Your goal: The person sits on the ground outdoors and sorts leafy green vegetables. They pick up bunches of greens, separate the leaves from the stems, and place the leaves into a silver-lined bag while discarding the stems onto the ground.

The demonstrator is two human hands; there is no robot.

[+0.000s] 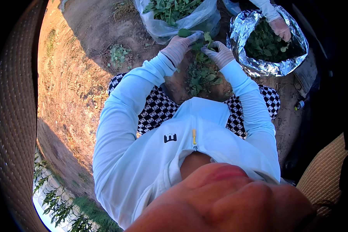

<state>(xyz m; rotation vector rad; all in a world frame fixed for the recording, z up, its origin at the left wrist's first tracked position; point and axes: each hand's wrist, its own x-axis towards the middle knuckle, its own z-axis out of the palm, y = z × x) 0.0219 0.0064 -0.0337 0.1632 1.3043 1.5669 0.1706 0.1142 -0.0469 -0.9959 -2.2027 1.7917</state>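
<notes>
My left hand, in a thin striped glove with grey fingertips, pinches leafy green stems. My right hand, gloved alike, has its thumb and fingers closed on a small curled leaf at the other end of the same greens. Both hands are raised over a pile of loose leafy greens on the soil between my knees. Just beyond my left hand stands a clear plastic bag with cut leaves in it.
At the upper right, a foil-lined bag holds more greens, and another person's gloved hand reaches into it. Bare soil spreads on the left, with a small plant. A small bottle lies at the right by a flat board.
</notes>
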